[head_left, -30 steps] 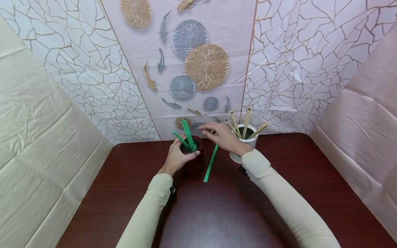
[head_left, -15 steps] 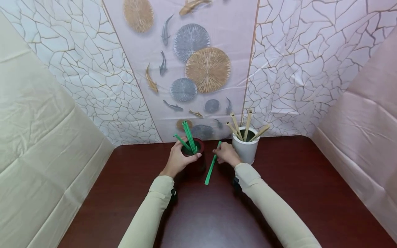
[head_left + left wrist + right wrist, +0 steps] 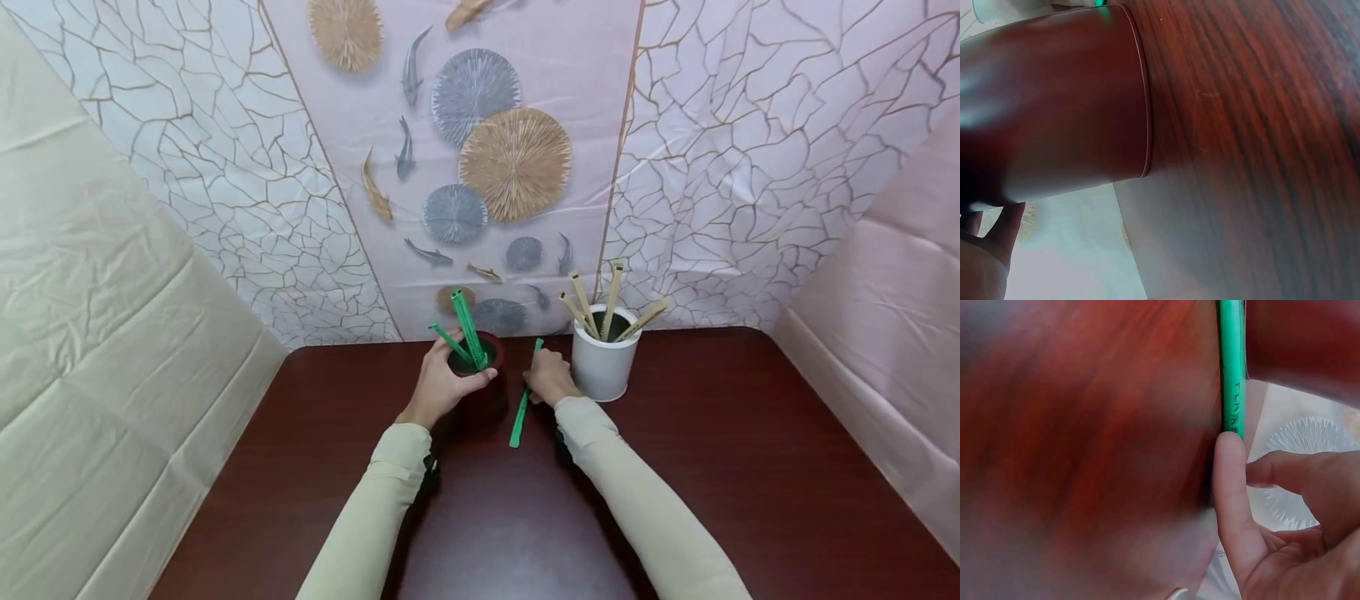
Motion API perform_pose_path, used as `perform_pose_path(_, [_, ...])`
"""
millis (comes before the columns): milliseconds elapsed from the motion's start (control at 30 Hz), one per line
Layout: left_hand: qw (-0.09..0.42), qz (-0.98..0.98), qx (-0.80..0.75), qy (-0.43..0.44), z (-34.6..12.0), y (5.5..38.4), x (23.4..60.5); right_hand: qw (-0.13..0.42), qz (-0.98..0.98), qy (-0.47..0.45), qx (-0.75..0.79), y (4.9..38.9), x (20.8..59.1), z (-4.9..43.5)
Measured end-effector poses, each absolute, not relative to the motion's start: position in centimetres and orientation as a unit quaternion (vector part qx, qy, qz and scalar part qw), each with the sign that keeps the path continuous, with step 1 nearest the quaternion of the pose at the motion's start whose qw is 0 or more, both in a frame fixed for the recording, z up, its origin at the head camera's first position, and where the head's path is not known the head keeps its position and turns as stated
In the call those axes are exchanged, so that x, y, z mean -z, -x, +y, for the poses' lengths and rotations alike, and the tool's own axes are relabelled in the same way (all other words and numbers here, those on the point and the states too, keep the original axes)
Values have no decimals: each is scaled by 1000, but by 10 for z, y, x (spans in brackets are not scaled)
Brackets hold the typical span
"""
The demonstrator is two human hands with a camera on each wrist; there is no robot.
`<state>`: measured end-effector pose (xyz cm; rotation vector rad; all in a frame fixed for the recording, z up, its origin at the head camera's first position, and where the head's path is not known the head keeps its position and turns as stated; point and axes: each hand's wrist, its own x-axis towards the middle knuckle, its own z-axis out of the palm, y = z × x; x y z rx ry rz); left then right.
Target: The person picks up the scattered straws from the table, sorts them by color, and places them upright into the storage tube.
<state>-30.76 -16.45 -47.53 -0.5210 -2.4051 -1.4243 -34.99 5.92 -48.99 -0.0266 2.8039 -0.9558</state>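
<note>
My left hand (image 3: 438, 393) grips a dark red, leather-like cylindrical cup (image 3: 486, 407), thumb over the near rim and fingers round its left side. Several green paper-wrapped sticks (image 3: 467, 321) lean inside it. The cup's smooth side (image 3: 1054, 106) fills much of the left wrist view, its base at the tabletop. To the right of that cup, my right hand (image 3: 551, 377) pinches a single green paper-wrapped stick (image 3: 519, 419) between thumb and fingers. Dark lettering shows on the stick (image 3: 1233, 381) in the right wrist view; the hand covers its middle in the head view.
Right beside my right hand stands a white cup (image 3: 602, 372) holding several beige wrapped sticks (image 3: 613, 296). Both cups are near the back edge of the dark wood table (image 3: 712, 450). A patterned cloth (image 3: 517, 275) hangs behind, and plain cloth walls flank the table.
My right hand has come down from beside the dark red cup's top onto the green stick lying on the table and taken hold of it. The left hand keeps its grip on the cup.
</note>
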Motion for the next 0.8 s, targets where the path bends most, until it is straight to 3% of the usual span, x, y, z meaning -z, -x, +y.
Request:
perform_pose_path(200, [155,-838,494,172,-163,308,475,112,921,-12,372,341,483,69])
perform_pose_path(400, [152,-836,498,170,-164,308,477,50,926,35,372,324,457,69])
perform_pose_path(600, [162,-837,494,172,-164,308,477,-106,926,131,338,300,397,60])
perform_pose_path(800, [170,-835,489,187,-163,310,476,-241,884,166,364,274,332,58])
